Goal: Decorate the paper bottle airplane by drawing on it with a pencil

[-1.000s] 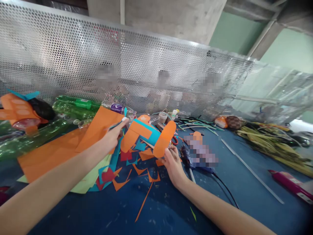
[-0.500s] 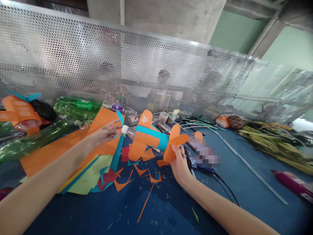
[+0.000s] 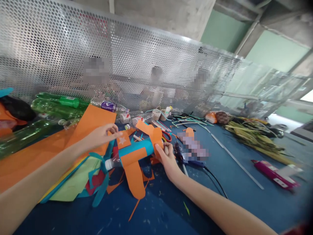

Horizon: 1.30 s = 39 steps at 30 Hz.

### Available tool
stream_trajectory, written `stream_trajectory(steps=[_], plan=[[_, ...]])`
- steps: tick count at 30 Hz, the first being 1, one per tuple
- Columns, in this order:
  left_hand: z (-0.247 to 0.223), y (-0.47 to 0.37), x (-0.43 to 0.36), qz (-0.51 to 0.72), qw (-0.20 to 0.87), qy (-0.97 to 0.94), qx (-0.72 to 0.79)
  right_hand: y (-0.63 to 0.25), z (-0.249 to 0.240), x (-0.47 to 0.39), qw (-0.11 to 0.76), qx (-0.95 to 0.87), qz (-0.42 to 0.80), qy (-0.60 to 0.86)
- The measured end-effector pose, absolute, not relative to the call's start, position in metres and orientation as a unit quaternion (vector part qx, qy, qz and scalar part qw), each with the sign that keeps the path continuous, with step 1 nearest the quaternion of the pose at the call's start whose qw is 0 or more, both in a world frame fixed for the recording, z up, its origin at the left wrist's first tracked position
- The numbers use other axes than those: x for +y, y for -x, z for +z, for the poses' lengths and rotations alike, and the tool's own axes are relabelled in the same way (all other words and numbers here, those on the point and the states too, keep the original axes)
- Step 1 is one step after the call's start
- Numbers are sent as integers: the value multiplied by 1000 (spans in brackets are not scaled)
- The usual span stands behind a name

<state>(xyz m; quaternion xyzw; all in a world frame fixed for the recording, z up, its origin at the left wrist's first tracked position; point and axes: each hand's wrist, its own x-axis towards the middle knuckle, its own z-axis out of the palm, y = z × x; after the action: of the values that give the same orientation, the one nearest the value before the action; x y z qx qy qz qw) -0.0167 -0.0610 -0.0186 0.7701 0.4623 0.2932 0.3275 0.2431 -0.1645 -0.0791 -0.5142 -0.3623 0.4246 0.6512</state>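
Blue table: paper scraps lie below the plane.

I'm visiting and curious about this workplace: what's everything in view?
Model plane: 1, orange and blue, centre
Large sheets: 2, orange, left
Scraps: many, mixed, near plane
Green bottles: several, green, far left
Clear bottles: several, clear, behind plane
Cups: 2, pale, behind plane
Corded tool: 1, dark blue, right of centre
Tube: 1, magenta, right
Leaf bundle: 1, yellow-green, right
Table: 1, blue, beneath
Screen: 1, silver, behind
People: 3, blurred, behind screen
Left hand: 1, bare, at plane's star wing
Right hand: 1, bare, holding plane's tail
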Motion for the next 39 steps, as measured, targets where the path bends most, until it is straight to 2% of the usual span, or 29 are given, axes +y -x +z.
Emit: stream_trajectory(steps=[2, 4, 10, 14, 17, 24, 30, 34, 39], plan=[[-17, 12, -71, 220, 247, -835, 440, -245, -81, -166, 640, -409, 363, 541], [-16, 8, -78, 161, 232, -872, 401, -248, -82, -166, 627, -456, 290, 561], [-19, 4, -85, 138, 172, -905, 364, -253, -75, -168, 596, -540, 115, 583], [-22, 1, -86, 169, 146, -898, 379, -251, -67, -180, 599, -615, 24, 512], [-26, 0, -84, 189, 137, -902, 362, -248, -61, -192, 567, -708, -18, 421], [-23, 2, -85, 135, 169, -905, 367, -246, -60, -206, 483, -813, -141, 293], [-20, 6, -87, 96, 148, -926, 334, -237, -65, -208, 340, -923, -126, 131], [-22, 5, -89, 85, 155, -925, 337, -229, -67, -206, 259, -946, -66, 183], [-27, 2, -88, 96, 154, -920, 346, -229, -66, -205, 255, -940, -52, 220]])
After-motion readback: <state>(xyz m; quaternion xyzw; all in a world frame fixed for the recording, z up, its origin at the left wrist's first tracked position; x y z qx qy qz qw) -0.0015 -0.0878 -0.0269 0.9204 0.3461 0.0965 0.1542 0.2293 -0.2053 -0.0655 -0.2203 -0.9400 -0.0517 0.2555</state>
